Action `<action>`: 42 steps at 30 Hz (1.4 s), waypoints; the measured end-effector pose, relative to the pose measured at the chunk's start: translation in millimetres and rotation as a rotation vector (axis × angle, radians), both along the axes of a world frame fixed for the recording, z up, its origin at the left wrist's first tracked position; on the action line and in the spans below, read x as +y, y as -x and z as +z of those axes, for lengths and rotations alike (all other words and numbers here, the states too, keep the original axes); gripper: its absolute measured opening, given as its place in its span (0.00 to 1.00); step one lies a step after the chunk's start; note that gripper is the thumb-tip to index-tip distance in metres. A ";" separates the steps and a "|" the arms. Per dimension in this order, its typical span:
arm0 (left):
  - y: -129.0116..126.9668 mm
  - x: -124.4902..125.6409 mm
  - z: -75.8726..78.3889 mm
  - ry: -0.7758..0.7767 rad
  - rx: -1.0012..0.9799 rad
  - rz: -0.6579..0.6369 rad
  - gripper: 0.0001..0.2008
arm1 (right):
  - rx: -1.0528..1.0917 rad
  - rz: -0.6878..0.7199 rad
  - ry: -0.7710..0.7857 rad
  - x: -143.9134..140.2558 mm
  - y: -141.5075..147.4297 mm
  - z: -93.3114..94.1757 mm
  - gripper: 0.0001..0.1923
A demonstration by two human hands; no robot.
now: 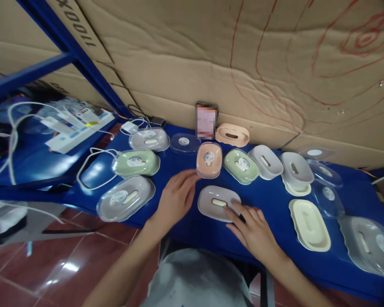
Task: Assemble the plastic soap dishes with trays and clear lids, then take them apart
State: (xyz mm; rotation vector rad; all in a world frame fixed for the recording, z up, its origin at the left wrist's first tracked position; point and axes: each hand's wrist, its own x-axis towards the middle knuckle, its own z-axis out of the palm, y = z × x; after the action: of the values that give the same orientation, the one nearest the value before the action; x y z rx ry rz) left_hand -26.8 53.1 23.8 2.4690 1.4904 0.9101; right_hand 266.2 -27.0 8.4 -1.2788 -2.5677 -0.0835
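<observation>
My right hand (254, 228) is spread over the right end of a pale lilac box (209, 204) at the near middle of the blue table (179, 228), fingertips on its top beside the slot, where a cream strip (219, 202) shows. My left hand (176, 197) has its fingers stretched out close together, pinching nothing; their tips are at the near left corner of the peach box (209, 160), and I cannot tell whether they touch it. That box has a round sticker (208, 157) under its clear cover, as does the green box (241, 165) to its right, but the print is too small to read. More stickered boxes stand to the left, the nearest being a grey box (126, 198). At the far edge, the picture on the phone (206, 121) is blurred into squares. Far left, bold dark printing on the cardboard (153, 51) seems to read "1100X", and thin red lines (259, 47) curve across its right side.
</observation>
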 end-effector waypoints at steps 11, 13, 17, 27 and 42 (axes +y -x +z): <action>-0.5 71.6 0.4 0.174 0.364 0.311 0.24 | 0.143 -0.171 0.103 -41.6 -7.2 -22.1 0.26; -1.3 44.1 -5.2 0.176 0.363 0.323 0.27 | 0.159 -0.181 0.112 -40.6 -7.5 -23.3 0.26; 5.3 -17.0 -12.1 0.183 0.117 0.315 0.26 | 0.191 -0.199 0.145 -40.3 -8.0 -23.8 0.26; -21.9 -56.2 16.7 0.202 0.028 -0.371 0.31 | 0.355 -0.194 0.177 -31.3 -3.3 -23.0 0.43; -50.7 -52.6 -13.4 0.076 0.073 -0.343 0.28 | 0.383 -0.248 0.434 -17.3 -6.8 -5.7 0.42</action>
State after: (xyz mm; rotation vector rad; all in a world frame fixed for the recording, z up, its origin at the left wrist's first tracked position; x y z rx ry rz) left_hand 23.8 0.5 10.4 2.6111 1.0462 0.6922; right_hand 273.0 -44.3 2.7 -1.5734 -2.1540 0.6385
